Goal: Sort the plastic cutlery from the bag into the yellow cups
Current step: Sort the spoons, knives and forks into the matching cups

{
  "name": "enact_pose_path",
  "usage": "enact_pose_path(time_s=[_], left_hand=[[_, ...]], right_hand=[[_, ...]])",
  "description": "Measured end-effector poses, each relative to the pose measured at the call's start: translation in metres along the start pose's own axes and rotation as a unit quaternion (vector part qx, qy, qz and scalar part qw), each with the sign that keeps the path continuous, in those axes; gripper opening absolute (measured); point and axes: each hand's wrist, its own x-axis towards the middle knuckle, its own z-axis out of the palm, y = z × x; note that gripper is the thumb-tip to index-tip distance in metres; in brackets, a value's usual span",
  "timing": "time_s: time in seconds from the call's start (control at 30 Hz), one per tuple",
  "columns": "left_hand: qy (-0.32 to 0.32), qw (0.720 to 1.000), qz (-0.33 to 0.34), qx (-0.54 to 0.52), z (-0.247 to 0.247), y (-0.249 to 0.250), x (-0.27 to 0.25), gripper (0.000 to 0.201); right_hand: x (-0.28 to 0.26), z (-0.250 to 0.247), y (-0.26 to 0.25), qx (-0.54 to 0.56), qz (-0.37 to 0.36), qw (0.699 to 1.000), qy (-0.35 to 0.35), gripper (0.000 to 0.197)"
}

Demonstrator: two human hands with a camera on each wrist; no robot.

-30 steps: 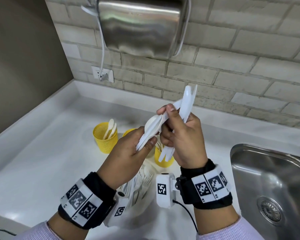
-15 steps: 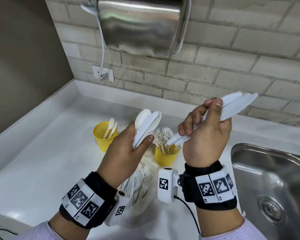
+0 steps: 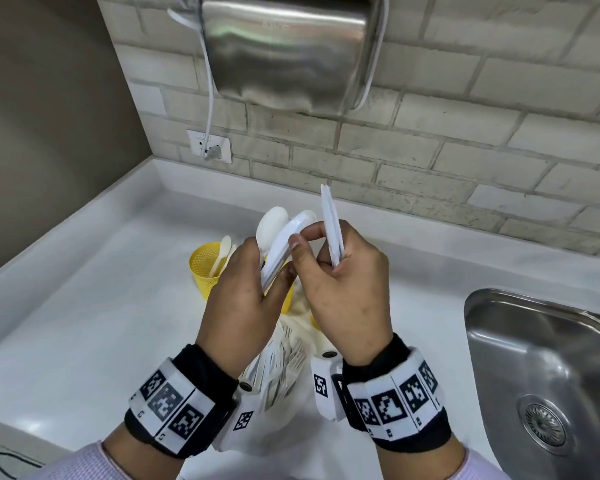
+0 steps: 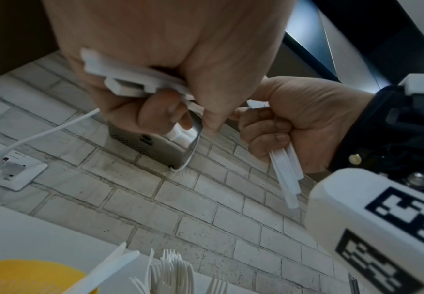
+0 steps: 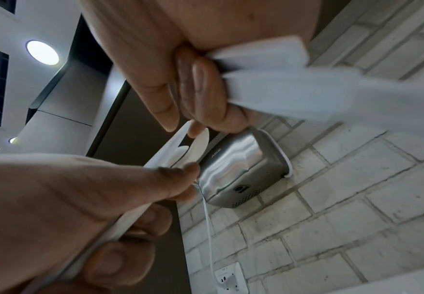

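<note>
My left hand (image 3: 246,292) grips a bundle of white plastic spoons (image 3: 272,225) with a knife among them, bowls pointing up. My right hand (image 3: 343,282) holds a few white knives (image 3: 330,216) upright in its curled fingers. Its thumb and forefinger pinch the top of the knife in the left bundle. The left wrist view shows the handle ends (image 4: 125,81) in my left palm and the knife handles (image 4: 286,175) below my right fist. One yellow cup (image 3: 203,268) holds spoons. Two more cups are mostly hidden behind my hands. The bag (image 3: 284,372) with forks lies below my wrists.
A steel sink (image 3: 541,368) is set into the white counter at the right. A steel hand dryer (image 3: 284,50) hangs on the brick wall, its cable running to a socket (image 3: 210,147). A dark side wall closes off the left.
My right hand swung its knives from pointing right to upright and came back to the left hand's bundle, where its thumb and forefinger now pinch a piece. The left hand rose slightly.
</note>
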Motion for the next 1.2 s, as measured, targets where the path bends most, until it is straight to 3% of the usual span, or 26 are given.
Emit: enact_pose_path(time_s=[0.2,0.37,0.6,0.67,0.8,0.93,1.1,1.2], left_hand=[[0.018,1.0,0.008,0.015,-0.001,0.008,-0.003,0.048],[0.02,0.999,0.01,0.037,-0.001,0.009,-0.003,0.047],[0.025,0.998,0.007,0.064,0.0,0.01,-0.003,0.036],[0.028,0.996,0.023,0.077,0.0,0.015,-0.004,0.03],[0.026,0.996,0.032,0.084,0.0,0.018,-0.003,0.029],[0.035,0.994,0.039,0.095,-0.001,0.019,-0.004,0.022],[0.03,0.993,0.051,0.107,-0.002,0.019,-0.004,0.016],[0.021,0.995,0.054,0.08,-0.001,0.018,-0.004,0.011]], right_hand=[[0.001,0.0,-0.002,-0.023,0.003,1.0,-0.005,0.009],[0.003,0.002,-0.001,0.018,0.007,0.999,-0.028,0.013],[0.005,-0.004,-0.005,0.096,0.025,0.995,0.02,0.02],[0.005,-0.004,-0.004,0.11,0.027,0.994,0.002,0.027],[0.005,-0.003,-0.003,0.09,0.025,0.994,-0.052,0.019],[0.005,-0.003,-0.002,0.111,0.055,0.992,0.01,0.022],[0.013,-0.008,-0.004,0.307,0.135,0.94,0.063,0.026],[0.016,-0.014,-0.006,0.358,0.156,0.917,0.085,0.029]])
